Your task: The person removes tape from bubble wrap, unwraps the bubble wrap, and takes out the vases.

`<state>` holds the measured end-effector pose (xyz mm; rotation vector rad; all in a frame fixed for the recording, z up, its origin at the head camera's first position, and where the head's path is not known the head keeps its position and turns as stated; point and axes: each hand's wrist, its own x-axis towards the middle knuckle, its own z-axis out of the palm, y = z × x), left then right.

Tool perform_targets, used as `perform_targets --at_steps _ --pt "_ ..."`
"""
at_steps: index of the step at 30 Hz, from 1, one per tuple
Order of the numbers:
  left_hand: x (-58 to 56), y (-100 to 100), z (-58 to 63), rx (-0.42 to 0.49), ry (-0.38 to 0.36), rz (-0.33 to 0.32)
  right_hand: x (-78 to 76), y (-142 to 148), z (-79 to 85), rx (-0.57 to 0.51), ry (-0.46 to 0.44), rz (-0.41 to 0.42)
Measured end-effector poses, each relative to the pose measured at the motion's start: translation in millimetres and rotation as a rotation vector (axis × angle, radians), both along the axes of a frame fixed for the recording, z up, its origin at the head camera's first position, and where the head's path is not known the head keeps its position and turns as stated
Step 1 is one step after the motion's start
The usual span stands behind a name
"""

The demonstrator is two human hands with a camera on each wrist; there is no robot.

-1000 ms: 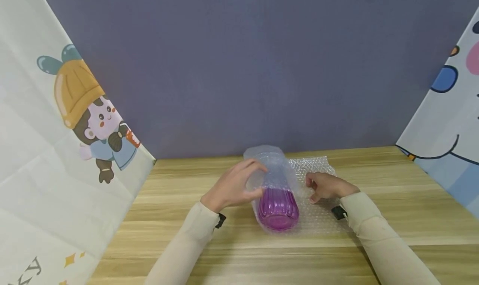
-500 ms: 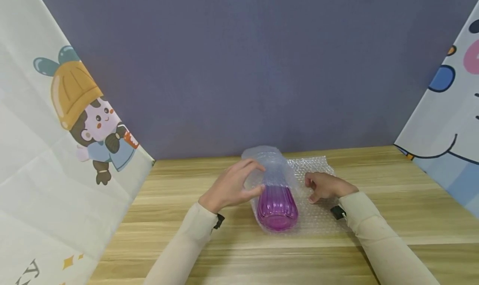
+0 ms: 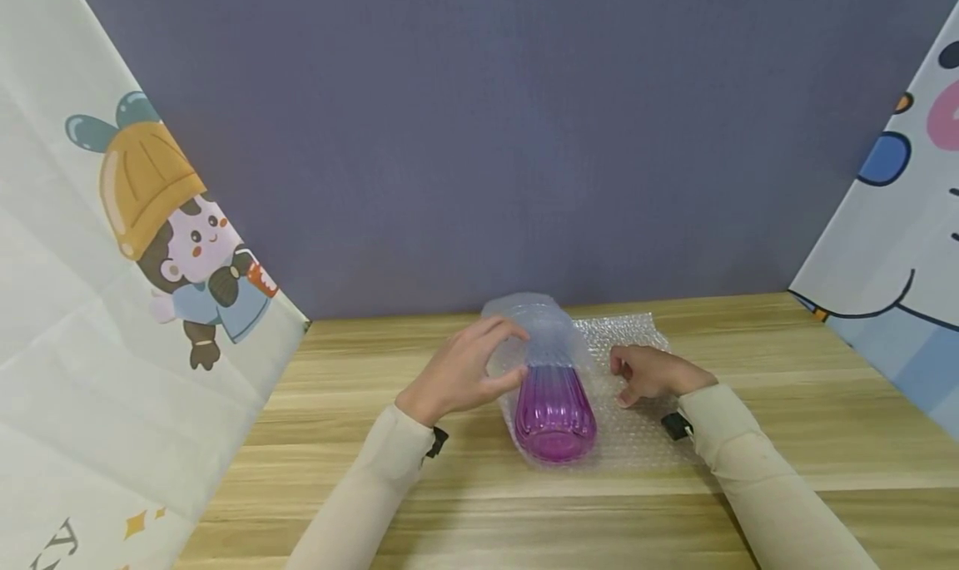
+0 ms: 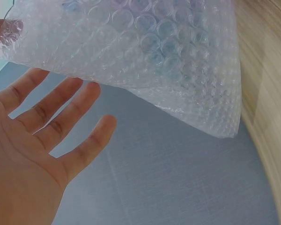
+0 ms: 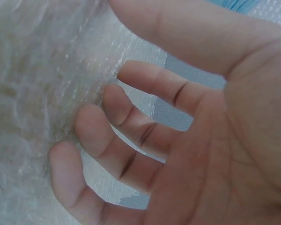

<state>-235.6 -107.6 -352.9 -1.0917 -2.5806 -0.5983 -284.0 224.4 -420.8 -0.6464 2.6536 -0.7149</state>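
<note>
A ribbed purple glass vase (image 3: 556, 412) lies on its side with its round base toward me. Bubble wrap (image 3: 550, 337) covers its far part and spreads flat beneath it to the right. At the vase's left, my left hand (image 3: 466, 369) makes a loose C, thumb tip beside the glass. In the left wrist view its spread fingers (image 4: 82, 110) reach the hanging edge of the wrap. My right hand (image 3: 653, 373) rests over the flat wrap on the other side. Its fingers (image 5: 91, 129) are loosely bent, with fingertips at the wrap in the right wrist view.
A wood-grain tabletop (image 3: 360, 462) extends around the wrap. Behind it rises a grey-blue backdrop (image 3: 479, 137). White cloths printed with cartoons, one on the left (image 3: 75, 387) and one on the right (image 3: 899, 245), border the sides.
The front edge of the wrap over the vase has drawn back slightly, so more purple glass shows. Both hands have stayed nearly still; the head view has shifted a little.
</note>
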Motion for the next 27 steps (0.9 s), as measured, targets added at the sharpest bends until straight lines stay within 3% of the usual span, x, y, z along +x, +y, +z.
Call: perform_targets --at_steps 12,21,27 --pt "6.6 -6.2 2.2 0.000 0.003 -0.001 13.7 -4.3 3.7 -0.011 -0.005 -0.031" --pt "6.8 -6.8 -0.9 0.002 0.005 0.011 13.6 -3.8 0.5 -0.007 0.013 -0.016" --pt "3.6 -6.5 -2.8 0.008 0.056 0.003 12.8 -3.9 1.5 -0.007 0.020 -0.014"
